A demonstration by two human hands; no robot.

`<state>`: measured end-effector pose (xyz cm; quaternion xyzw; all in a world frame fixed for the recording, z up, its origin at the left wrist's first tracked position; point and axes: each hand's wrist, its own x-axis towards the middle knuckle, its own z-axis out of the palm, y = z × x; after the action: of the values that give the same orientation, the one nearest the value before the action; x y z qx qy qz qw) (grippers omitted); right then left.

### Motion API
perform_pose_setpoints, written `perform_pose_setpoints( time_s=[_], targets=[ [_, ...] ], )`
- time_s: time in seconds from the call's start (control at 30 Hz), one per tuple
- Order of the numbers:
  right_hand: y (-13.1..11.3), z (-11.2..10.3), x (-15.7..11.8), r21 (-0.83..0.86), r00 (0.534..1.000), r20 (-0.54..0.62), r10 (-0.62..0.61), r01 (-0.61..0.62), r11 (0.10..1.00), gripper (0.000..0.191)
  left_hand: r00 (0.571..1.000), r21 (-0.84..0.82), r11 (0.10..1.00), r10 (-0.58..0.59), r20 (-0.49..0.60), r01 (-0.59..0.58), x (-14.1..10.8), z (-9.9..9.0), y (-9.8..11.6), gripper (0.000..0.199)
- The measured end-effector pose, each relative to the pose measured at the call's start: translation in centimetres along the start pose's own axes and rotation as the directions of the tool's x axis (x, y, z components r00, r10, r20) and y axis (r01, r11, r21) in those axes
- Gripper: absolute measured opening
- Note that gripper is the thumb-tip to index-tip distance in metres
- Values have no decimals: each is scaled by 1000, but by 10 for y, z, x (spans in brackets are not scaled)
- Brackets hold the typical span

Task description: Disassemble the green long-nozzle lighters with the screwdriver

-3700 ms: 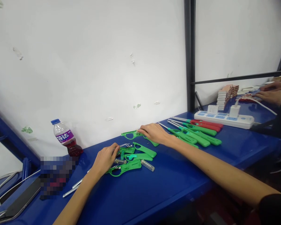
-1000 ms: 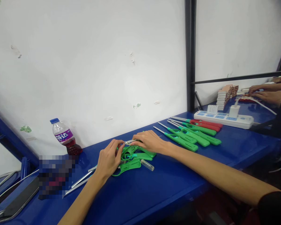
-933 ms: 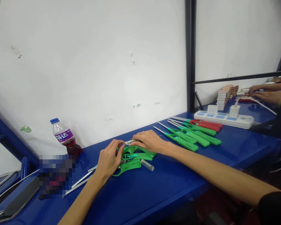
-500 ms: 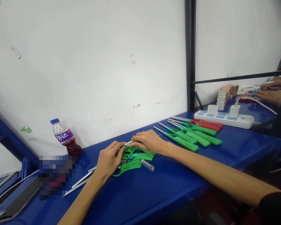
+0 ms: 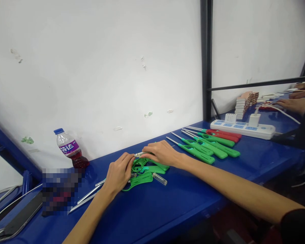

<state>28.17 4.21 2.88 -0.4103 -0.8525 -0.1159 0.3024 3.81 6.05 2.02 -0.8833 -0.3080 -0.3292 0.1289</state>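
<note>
Between my two hands is a small clear-and-white lighter part (image 5: 139,154), perhaps a fuel tank with its valve. My right hand (image 5: 162,153) grips it from the right, fingers closed around it. The fingertips of my left hand (image 5: 120,170) pinch at its left end; whether they hold a separate tiny piece I cannot make out. Below them lie green lighter handle shells (image 5: 141,179), partly hidden by my hands. A loose clear fuel tank (image 5: 159,179) rests just to their right. Silvery metal tubes (image 5: 87,196) lie left of my left wrist.
Several green and red long-nosed lighters (image 5: 199,155) lie in a row at the right. Behind them sits a white power strip (image 5: 242,129) with plugs. A drink bottle (image 5: 71,149) leans near the wall. Beyond the black frame (image 5: 206,61), a co-worker's hands (image 5: 296,103) work.
My left fingertips have drawn in slightly at the end of the small part. My right hand has hardly moved. The co-worker's hands have shifted a little.
</note>
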Motion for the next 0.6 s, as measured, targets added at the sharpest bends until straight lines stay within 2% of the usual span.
perform_pose_setpoints(
  time_s=[0.6],
  targets=[
    [-1, -1, 0, 2, 1000, 13, -17, 17, 1000, 40, 999, -17, 999, 50, 1, -50, -1, 2, -8, 30]
  ],
)
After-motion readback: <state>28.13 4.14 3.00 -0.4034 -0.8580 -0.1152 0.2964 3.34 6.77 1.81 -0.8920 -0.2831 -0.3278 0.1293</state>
